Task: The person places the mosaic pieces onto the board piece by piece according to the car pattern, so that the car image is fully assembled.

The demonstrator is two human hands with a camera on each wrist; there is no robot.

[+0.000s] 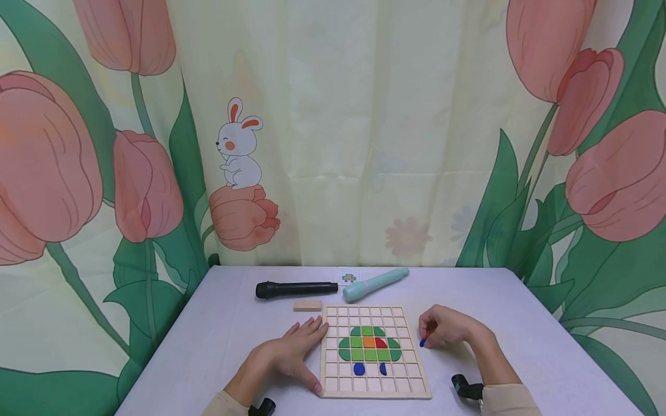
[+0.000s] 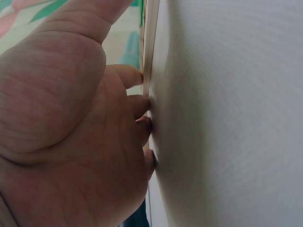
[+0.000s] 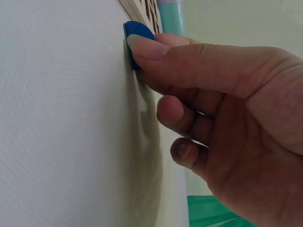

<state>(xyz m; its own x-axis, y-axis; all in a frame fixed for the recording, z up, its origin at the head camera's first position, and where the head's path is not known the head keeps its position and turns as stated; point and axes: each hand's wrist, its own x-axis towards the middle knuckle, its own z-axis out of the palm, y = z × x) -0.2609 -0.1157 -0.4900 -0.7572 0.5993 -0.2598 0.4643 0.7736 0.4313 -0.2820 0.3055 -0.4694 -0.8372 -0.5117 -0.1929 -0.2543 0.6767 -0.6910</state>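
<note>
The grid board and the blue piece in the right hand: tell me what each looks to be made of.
The grid board looks like pale unfinished wood: light tan, matte, with thin raised slats forming the cells. The blue piece pinched by the right hand is a solid, evenly coloured blue with a smooth rounded edge; painted wood or plastic, the frames cannot settle which. The left hand rests flat against the board's edge.
</note>
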